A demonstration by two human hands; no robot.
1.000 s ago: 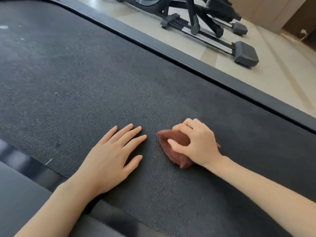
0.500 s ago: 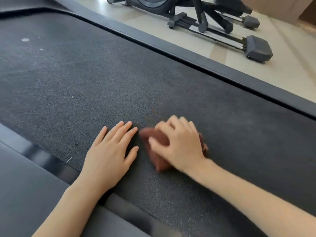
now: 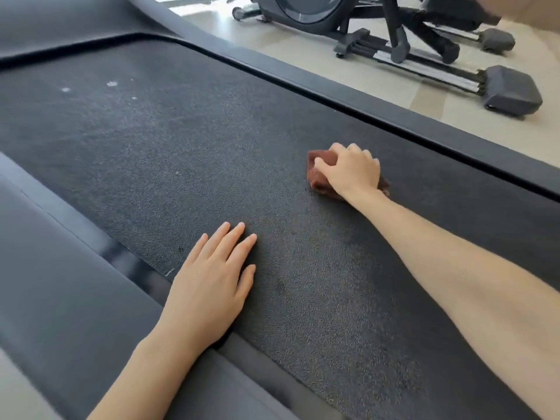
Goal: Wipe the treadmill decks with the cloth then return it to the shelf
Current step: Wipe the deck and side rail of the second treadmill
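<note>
Since half a second earlier, the right hand (image 3: 351, 171) had carried the cloth (image 3: 317, 177) away from the left hand (image 3: 209, 286). The two had been almost touching, and now they lay well apart on the belt (image 3: 151, 153).

Nearest me, I saw the grey side rail (image 3: 60, 268) running along the belt's near edge, with the left wrist crossing it. The left hand lay flat, palm down, on the belt just past that rail. Its fingers were straight and close together, the thumb a little out to the side, holding nothing. It had stayed by that rail.

Farther across, the right hand was curled over the reddish-brown cloth, fingers bent and thumb against its left edge, pressing the bunched cloth onto the belt. Cloth showed to the left of the hand and a little behind the wrist; the rest was hidden under the palm. It sat near the far rail (image 3: 394, 116) but apart from it.

Up the belt to the left, a few white specks (image 3: 112, 83) dotted the surface. Beyond the far rail lay pale floor (image 3: 288, 56) — and on it stood a dark elliptical trainer (image 3: 306, 10).
</note>
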